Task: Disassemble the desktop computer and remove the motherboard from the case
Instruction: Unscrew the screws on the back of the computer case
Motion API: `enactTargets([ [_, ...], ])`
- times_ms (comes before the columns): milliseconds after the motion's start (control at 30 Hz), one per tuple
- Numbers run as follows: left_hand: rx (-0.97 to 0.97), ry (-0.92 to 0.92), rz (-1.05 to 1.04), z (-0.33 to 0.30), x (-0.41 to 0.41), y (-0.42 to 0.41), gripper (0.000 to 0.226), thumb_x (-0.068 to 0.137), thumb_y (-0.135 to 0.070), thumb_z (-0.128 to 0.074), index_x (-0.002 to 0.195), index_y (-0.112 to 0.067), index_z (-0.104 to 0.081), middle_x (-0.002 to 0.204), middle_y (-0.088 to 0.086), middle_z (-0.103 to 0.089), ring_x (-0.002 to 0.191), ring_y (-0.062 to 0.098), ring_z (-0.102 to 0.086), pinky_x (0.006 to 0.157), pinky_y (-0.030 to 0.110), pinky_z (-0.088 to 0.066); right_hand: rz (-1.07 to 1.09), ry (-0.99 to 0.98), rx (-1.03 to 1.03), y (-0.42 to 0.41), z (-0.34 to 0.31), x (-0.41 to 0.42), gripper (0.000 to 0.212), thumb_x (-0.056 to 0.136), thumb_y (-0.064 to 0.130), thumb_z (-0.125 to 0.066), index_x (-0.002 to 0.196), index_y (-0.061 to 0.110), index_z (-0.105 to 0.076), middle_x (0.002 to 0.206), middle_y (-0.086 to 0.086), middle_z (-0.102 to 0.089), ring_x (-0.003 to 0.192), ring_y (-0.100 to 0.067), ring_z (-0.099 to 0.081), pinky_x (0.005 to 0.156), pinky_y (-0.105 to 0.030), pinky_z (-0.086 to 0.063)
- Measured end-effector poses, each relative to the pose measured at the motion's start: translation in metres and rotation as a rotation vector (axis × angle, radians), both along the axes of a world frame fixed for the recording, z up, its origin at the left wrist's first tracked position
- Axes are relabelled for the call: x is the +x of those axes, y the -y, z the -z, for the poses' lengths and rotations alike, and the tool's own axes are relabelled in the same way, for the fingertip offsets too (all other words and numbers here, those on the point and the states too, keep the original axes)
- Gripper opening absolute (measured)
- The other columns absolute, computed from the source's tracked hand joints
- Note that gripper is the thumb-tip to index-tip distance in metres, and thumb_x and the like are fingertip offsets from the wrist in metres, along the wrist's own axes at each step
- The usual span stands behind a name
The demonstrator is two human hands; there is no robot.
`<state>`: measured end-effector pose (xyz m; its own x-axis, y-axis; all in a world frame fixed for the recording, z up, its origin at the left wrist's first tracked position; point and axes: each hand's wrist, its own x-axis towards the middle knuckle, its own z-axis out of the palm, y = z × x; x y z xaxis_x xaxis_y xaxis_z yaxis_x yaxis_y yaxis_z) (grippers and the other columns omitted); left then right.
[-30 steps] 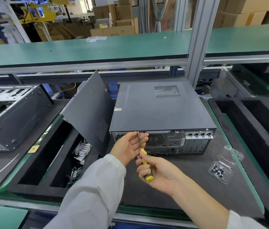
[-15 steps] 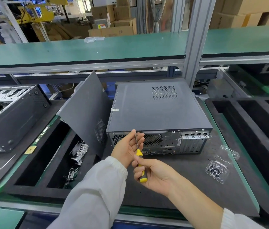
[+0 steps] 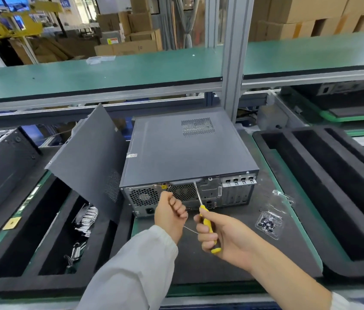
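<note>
While my right hand grips the yellow-handled screwdriver at the desktop computer case at frame centre, my left hand hangs curled into a fist, holding nothing visible.

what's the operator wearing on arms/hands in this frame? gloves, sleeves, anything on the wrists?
No gloves: the left hand and right hand are bare. The left arm wears a loose, pale grey-white long sleeve down to the wrist. The right forearm is bare, its white sleeve pushed up. No watch, band, rings or markings visible.
</note>
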<state>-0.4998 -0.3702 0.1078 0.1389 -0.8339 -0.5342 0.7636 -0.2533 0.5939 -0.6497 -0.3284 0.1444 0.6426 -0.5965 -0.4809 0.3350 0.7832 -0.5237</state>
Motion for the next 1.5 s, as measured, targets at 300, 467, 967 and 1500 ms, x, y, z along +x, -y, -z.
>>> enactTargets([
  [300, 0.0, 0.089, 0.555, -0.026, -0.096, 0.021, 0.026, 0.092, -0.004, -0.037, 0.086, -0.006, -0.063, 0.067, 0.001, -0.057, 0.046, 0.012, -0.049, 0.04, 0.016, -0.041, 0.237, -0.063, -0.024, 0.006, -0.018, -0.063, 0.016, 0.093, 0.027, -0.051, 0.087, 0.012, -0.05, 0.062, -0.001, -0.041, 0.045, -0.007, -0.031, 0.04, -0.016, -0.03],
  [467, -0.024, 0.068, 0.471, -0.029, -0.125, 0.045, 0.03, 0.099, -0.023, -0.042, 0.1, -0.001, -0.063, 0.049, -0.005, -0.036, 0.033, 0.006, -0.03, 0.035, 0.014, -0.025, 0.307, -0.065, 0.04, 0.006, -0.022, -0.086, 0.021, 0.099, 0.025, -0.04, 0.093, 0.008, -0.051, 0.064, -0.004, -0.044, 0.049, -0.009, -0.033, 0.041, -0.017, -0.033],
  [967, -0.028, 0.103, 0.417, -0.018, -0.129, 0.057, 0.04, 0.1, -0.036, -0.045, 0.106, -0.002, -0.064, 0.05, -0.005, -0.028, 0.037, 0.005, -0.027, 0.037, 0.016, -0.03, 0.33, -0.103, 0.052, 0.022, -0.015, -0.098, 0.023, 0.101, 0.022, -0.038, 0.115, 0.005, -0.045, 0.063, -0.005, -0.048, 0.047, -0.01, -0.038, 0.04, -0.018, -0.036],
  [1500, -0.057, 0.101, 0.393, -0.015, -0.131, 0.055, 0.04, 0.099, -0.036, -0.046, 0.107, -0.002, -0.064, 0.048, -0.006, -0.029, 0.036, 0.005, -0.028, 0.036, 0.017, -0.034, 0.291, -0.156, 0.033, 0.024, -0.007, -0.101, 0.025, 0.101, 0.023, -0.041, 0.116, 0.004, -0.047, 0.061, -0.004, -0.049, 0.046, -0.009, -0.04, 0.038, -0.019, -0.037],
])
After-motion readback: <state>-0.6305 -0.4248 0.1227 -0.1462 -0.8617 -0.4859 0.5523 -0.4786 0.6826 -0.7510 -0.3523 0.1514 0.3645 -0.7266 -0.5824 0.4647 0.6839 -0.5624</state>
